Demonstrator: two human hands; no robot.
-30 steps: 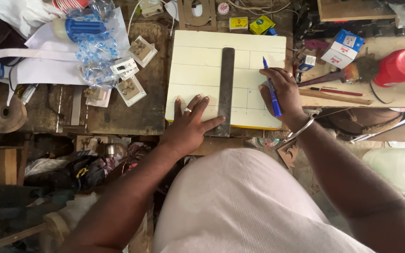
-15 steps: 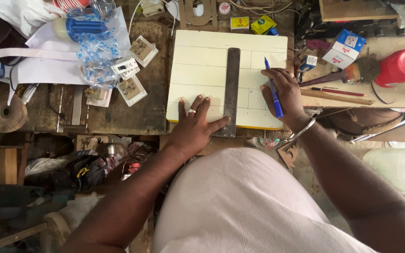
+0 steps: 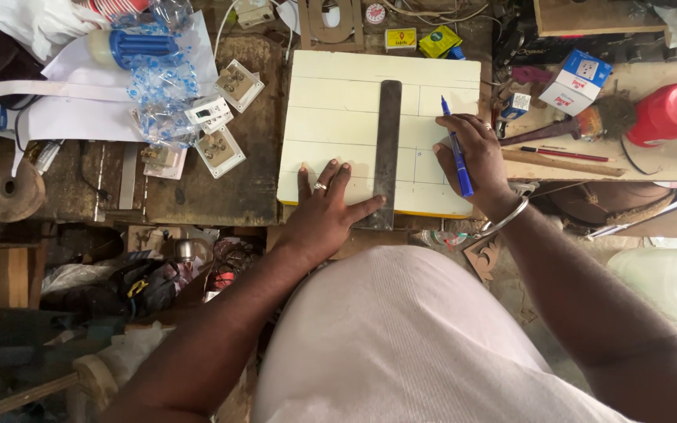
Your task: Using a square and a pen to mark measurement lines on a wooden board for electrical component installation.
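A pale yellow board [image 3: 346,117] with ruled lines lies on the cluttered workbench. A dark metal ruler [image 3: 388,149] rests across it, running from the far side toward me. My left hand [image 3: 327,211] lies flat on the board's near edge, fingers spread, thumb touching the ruler's near end. My right hand [image 3: 476,160] holds a blue pen [image 3: 455,149] over the board's right side, tip pointing away from me, just right of the ruler.
Wall switch plates [image 3: 221,117] and a clear plastic bag [image 3: 158,94] lie left of the board. A red plastic cup [image 3: 671,110], a small blue and white box [image 3: 577,78] and a red pencil [image 3: 566,154] sit on the right. Tools and scrap fill the shelf below left.
The ruler has shifted slightly to the right on the board. My left hand followed it. My right hand with the pen has stayed at the board's right side.
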